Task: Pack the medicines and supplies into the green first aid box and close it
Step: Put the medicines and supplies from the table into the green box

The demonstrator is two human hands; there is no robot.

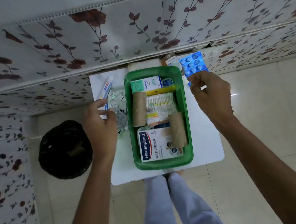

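The green first aid box (182,106) stands open on a small white table (206,141). Inside lie a Hansaplast carton (154,145), two brown bandage rolls (139,108), a pack of cotton swabs (159,103) and an Optibes carton (145,84). My right hand (210,92) pinches a blue blister strip of tablets (193,64) above the table's far right corner. My left hand (102,123) hovers over silver blister packs (116,97) and a white tube (107,88) left of the box, fingers apart and touching the packs.
A small brown bottle (171,60) stands behind the box near the wall. A black bin (65,150) sits on the tiled floor to the left. Floral-patterned panels close in the back and left. My legs are just below the table's near edge.
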